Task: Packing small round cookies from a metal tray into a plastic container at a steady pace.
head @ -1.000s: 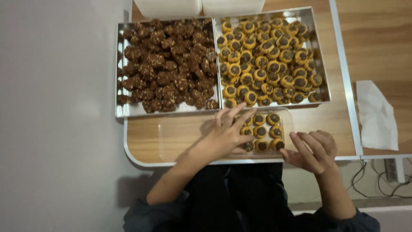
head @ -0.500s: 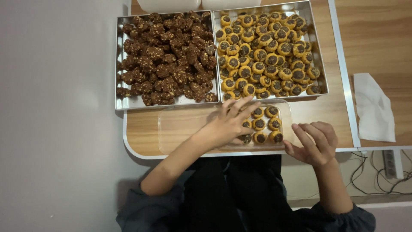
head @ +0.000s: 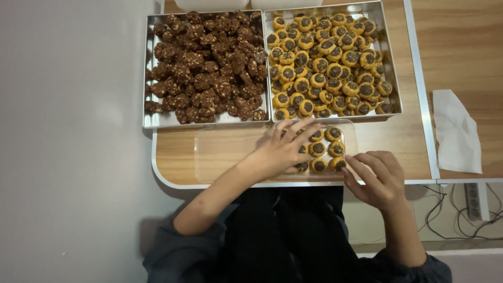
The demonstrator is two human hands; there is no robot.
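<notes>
Hands open: L hand [head: 283, 149] over clear container [head: 225, 152] cookies [head: 325, 149], R hand [head: 377, 178] beside; trays [head: 152, 120] behind.

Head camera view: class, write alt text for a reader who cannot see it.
A left hand rests on yellow cookies in a clear plastic box; the right hand touches its corner. Behind sit trays of brown cookies and yellow ones.

A home baking spot: cookie-filled metal trays [head: 390, 63] on a wooden table [head: 398, 141].

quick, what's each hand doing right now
Left hand: open, fingers spread over the cookies in the clear container.
Right hand: open, holding nothing.
</notes>
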